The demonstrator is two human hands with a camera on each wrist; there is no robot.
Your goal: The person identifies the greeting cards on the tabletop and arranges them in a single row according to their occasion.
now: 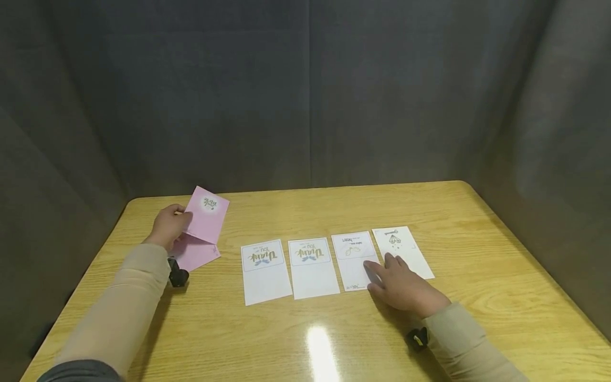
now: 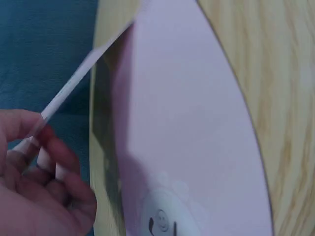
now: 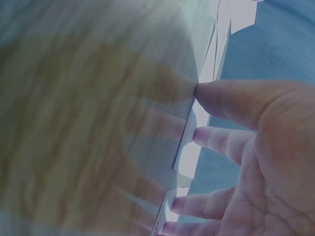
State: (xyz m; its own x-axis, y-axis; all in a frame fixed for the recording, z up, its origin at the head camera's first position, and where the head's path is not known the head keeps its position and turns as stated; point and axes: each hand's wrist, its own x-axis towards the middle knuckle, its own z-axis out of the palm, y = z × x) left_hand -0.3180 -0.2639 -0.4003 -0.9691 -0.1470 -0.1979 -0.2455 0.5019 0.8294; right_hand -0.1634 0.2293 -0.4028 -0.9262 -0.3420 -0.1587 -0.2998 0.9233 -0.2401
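At the table's left, my left hand (image 1: 169, 225) pinches a pink card (image 1: 208, 215) by its edge, thumb against the fingers. The raised pink panel carries a white round print with lettering. Beneath it a second pink panel (image 1: 193, 253) rests on the table; I cannot tell whether both belong to one folded card. In the left wrist view a pink panel (image 2: 187, 113) shows a smiling face print. My right hand (image 1: 401, 286) rests with extended fingers on the lower part of a white card with gold print (image 1: 354, 252) and on the white card (image 1: 403, 246) with a diamond-like drawing.
Two white cards with "Thank You" lettering, the left one (image 1: 266, 276) and the right one (image 1: 313, 273), lie left of my right hand in the same row. The wooden table (image 1: 267, 345) ends at dark grey curtains (image 1: 305, 106) behind and at both sides.
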